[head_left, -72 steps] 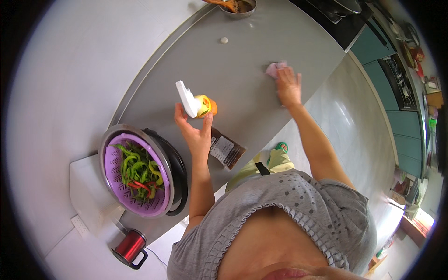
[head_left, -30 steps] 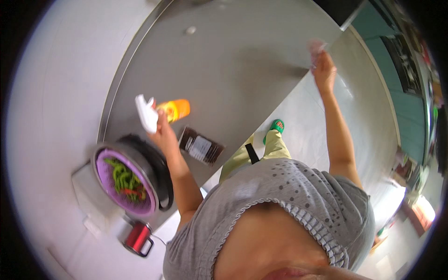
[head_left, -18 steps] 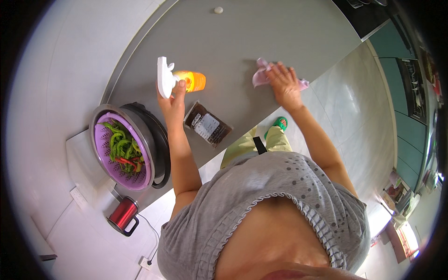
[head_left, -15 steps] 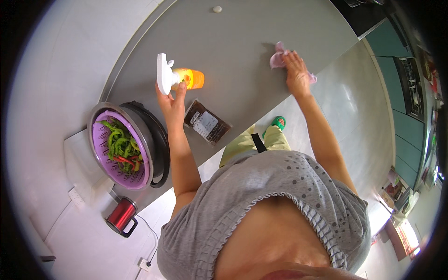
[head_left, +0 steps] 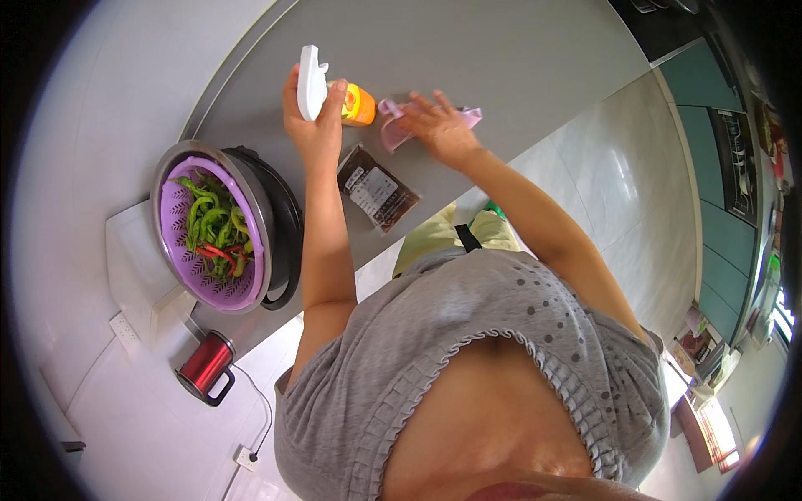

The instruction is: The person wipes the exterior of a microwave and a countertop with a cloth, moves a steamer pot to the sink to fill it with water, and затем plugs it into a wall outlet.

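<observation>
My left hand (head_left: 317,138) is wrapped around an orange spray bottle (head_left: 359,105) with a white trigger head, tilted above the grey countertop (head_left: 518,50). To its right, my right hand (head_left: 441,129) lies flat with fingers spread on a pink cloth (head_left: 390,134), pressing it against the counter. Parts of the cloth stick out on both sides of that hand; the rest is hidden under it. Between my forearms, near the counter's front edge, lies a clear packet (head_left: 376,190) of dark brown contents with a white label.
At the left, a purple colander (head_left: 171,225) of green and red peppers sits in a metal bowl (head_left: 164,250) on a black appliance (head_left: 288,225). Below stands a red kettle-like jug (head_left: 206,363). A black cooktop (head_left: 656,29) is at the far right; green cabinets (head_left: 723,230) line that side.
My right hand has swept the pink cloth left across the counter, close to the bottle. My left hand has moved the spray bottle slightly away from me and to the right.
</observation>
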Demonstrator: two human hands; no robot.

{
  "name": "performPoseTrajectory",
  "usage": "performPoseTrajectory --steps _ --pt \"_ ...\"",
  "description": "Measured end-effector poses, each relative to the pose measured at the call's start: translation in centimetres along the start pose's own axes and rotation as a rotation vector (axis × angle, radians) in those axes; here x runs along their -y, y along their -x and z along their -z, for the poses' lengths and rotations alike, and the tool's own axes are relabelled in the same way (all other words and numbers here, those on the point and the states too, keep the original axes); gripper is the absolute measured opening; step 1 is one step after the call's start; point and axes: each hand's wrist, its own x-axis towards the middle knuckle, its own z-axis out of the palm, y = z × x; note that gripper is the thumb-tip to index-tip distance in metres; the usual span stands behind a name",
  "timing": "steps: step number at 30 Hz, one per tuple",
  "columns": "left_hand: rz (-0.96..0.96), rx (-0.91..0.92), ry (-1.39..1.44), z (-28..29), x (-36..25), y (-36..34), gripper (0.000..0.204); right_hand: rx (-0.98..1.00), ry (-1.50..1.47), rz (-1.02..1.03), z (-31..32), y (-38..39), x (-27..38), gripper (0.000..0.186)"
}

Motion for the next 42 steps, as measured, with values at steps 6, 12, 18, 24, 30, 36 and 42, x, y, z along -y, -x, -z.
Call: performPoseTrajectory --steps 6,12,18,24,30,36,42 --pt "0.006 -0.152 0.139 1.3 -1.1 1.1 0.033 -0.265 -0.144 -0.491 3.3 4.1 -6.0 0.038" --pt "0.022 -0.158 0.252 6.4 -8.0 6.2 0.038 0.293 -0.365 -0.623 8.1 2.4 1.9 0.029" --pt "0.198 -0.052 0.057 10.2 -8.0 10.9 0.033 0.551 -0.386 -0.430 3.0 -0.6 6.9 0.037" --pt "0.388 -0.054 0.092 11.9 -6.6 14.3 0.033 0.528 -0.386 -0.502 0.9 -2.3 9.6 0.034" --pt "0.551 0.023 0.217 12.7 -4.5 15.3 0.033 0.468 -0.475 -0.546 0.3 -2.3 9.9 0.025" --pt "0.588 0.047 0.319 12.1 -4.0 13.9 0.037 0.315 -1.018 -0.483 2.1 0.0 8.2 0.023" --pt "0.499 0.279 0.269 9.8 -5.3 12.0 0.033 -0.022 -0.983 -0.672 8.5 5.5 5.1 0.022"
